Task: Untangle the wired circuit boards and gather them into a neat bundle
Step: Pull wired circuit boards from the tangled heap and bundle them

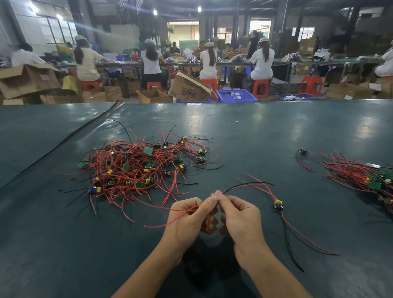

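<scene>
A tangled heap of small circuit boards (142, 167) with red and black wires lies on the dark green table (272, 132), ahead and to the left. A straightened bundle of boards (384, 184) lies at the right edge. My left hand (187, 218) and my right hand (239, 216) meet near the table's front, fingertips together, each pinching thin red wires. From my right hand the wires arc right to a small board with a yellow part (278, 205), which lies on the table with its red and black leads trailing toward me.
One loose board (302, 152) with a red lead lies between the heap and the bundle. Beyond the table's far edge stand cardboard boxes (189, 87), blue crates (235, 96) and red stools, with several seated people working at benches.
</scene>
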`<act>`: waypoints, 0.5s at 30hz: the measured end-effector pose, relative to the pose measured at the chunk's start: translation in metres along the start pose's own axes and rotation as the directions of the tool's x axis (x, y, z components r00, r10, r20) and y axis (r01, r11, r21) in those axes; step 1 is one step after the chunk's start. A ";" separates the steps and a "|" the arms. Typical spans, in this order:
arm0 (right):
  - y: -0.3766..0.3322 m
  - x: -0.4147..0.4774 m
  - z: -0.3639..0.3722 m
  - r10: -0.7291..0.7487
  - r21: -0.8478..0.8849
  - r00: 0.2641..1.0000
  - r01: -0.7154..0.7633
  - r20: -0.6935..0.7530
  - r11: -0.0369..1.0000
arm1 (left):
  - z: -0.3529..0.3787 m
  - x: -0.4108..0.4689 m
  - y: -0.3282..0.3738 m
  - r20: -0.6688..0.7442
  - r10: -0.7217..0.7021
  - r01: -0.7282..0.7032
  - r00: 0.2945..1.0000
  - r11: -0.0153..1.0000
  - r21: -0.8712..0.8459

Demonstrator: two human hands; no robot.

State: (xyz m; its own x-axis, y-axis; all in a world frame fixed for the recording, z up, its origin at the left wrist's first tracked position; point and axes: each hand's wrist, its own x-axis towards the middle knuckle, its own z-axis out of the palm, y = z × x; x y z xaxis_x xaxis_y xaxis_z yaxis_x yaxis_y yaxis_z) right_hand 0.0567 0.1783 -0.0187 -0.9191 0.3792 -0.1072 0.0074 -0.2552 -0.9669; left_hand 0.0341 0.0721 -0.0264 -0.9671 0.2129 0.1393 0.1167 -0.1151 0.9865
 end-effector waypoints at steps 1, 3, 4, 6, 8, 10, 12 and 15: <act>-0.001 0.003 -0.001 0.011 0.008 1.000 -0.011 -0.029 1.000 | 0.001 0.000 0.001 0.004 -0.009 0.009 1.000 1.000 -0.020; -0.005 0.011 -0.008 0.029 0.055 0.994 -0.023 -0.108 0.998 | 0.001 -0.001 0.004 0.008 -0.022 0.023 1.000 0.998 -0.059; -0.008 0.016 -0.013 0.031 0.090 0.989 -0.018 -0.143 0.996 | 0.000 -0.001 0.004 0.014 -0.021 0.022 1.000 0.998 -0.066; -0.014 0.023 -0.023 0.025 0.165 0.982 0.007 -0.188 0.986 | -0.001 -0.002 0.006 0.031 -0.014 0.016 0.999 0.998 -0.060; -0.018 0.028 -0.033 0.014 0.215 0.974 0.037 -0.228 0.976 | -0.001 -0.003 0.007 0.052 -0.010 0.012 0.999 0.999 -0.037; -0.020 0.031 -0.039 0.011 0.246 0.966 0.055 -0.257 0.968 | 0.001 -0.004 0.007 0.068 -0.012 0.013 0.998 1.000 -0.023; -0.022 0.031 -0.041 0.003 0.267 0.960 0.075 -0.279 0.961 | 0.001 -0.004 0.006 0.070 -0.015 0.017 0.997 1.000 -0.024; -0.023 0.028 -0.039 -0.029 0.255 0.959 0.104 -0.280 0.961 | 0.001 -0.005 0.004 0.037 -0.035 0.037 0.999 0.997 -0.072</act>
State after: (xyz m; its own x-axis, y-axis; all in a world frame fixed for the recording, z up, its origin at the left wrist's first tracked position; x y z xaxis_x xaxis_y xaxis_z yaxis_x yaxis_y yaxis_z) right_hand 0.0461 0.2290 -0.0082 -0.7715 0.6207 -0.1396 -0.1885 -0.4326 -0.8817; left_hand 0.0391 0.0716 -0.0231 -0.9615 0.2528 0.1079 0.0639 -0.1763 0.9823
